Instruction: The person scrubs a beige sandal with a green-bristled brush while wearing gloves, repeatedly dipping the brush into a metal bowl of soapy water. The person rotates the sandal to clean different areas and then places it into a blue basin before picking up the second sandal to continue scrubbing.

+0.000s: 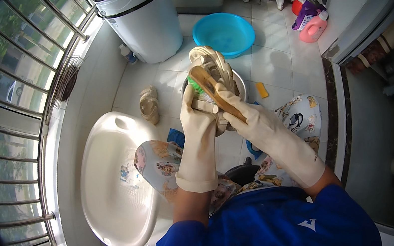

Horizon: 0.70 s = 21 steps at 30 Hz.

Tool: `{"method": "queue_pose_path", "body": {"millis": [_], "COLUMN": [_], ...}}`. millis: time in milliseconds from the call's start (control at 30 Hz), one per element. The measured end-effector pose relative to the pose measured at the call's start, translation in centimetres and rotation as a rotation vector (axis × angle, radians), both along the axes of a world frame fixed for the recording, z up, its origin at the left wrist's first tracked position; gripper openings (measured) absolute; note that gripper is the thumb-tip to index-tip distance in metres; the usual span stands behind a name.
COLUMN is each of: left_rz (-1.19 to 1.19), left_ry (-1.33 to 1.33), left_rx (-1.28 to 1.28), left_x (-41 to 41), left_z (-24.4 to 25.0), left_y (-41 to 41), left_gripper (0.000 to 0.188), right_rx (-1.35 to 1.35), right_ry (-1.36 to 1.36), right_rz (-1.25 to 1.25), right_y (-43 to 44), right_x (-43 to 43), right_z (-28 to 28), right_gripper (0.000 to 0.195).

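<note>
Both hands wear long cream rubber gloves. My left hand (197, 113) grips a beige strappy sandal (225, 68), which is tilted so its thick sole edge shows. My right hand (240, 109) is shut on a wooden-backed scrubbing brush (211, 90), whose green bristles lie against the inside of the sandal. Behind the sandal is a round metal basin (239, 83), mostly hidden by it. Another beige sandal (149, 105) stands on the tiled floor, left of my hands. A yellow bar (262, 90) lies on the floor to the right of the basin.
A white plastic baby bathtub (92, 198) is at the left by the barred window. Ahead stand a blue plastic basin (221, 15) and a white washing machine (147, 24). A pink detergent bottle (314, 28) is by the right wall, near a doorway. A small bottle (128, 53) stands beside the machine.
</note>
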<state>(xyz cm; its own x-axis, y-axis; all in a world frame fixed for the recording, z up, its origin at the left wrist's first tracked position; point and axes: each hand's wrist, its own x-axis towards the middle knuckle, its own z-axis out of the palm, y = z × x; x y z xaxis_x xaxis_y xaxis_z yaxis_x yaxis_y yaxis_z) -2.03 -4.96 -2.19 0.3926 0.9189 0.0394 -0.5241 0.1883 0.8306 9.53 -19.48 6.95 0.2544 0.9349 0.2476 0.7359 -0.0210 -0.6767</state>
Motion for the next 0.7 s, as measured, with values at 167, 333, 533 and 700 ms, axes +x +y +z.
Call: {"method": "queue_pose_path", "body": {"millis": [167, 333, 533, 700], "left_rz": [0.053, -0.204, -0.464, -0.235], "left_ry": [-0.353, -0.864, -0.930, -1.006], "left_rx": [0.049, -0.621, -0.604, -0.457], "left_x": [-4.5, -3.0, -2.3, -1.4], "left_z": [2.2, 3.5, 2.6, 4.5], "left_y": [3.9, 2.6, -0.5, 2.9], "left_gripper": [0.052, 0.043, 0.049, 0.049], "right_rx": [-0.509, 0.025, -0.178, -0.349], "right_ry": [0.408, -0.029, -0.174, 0.893], "right_rz": [-0.155, -0.061, -0.128, -0.205], "right_y": [-5.9, -3.5, 4.8, -1.9], "right_x": [0.9, 0.6, 3.3, 3.8], "right_z": [3.8, 2.5, 6.5, -8.0], "right_gripper": [0.062, 0.054, 0.059, 0.071]}}
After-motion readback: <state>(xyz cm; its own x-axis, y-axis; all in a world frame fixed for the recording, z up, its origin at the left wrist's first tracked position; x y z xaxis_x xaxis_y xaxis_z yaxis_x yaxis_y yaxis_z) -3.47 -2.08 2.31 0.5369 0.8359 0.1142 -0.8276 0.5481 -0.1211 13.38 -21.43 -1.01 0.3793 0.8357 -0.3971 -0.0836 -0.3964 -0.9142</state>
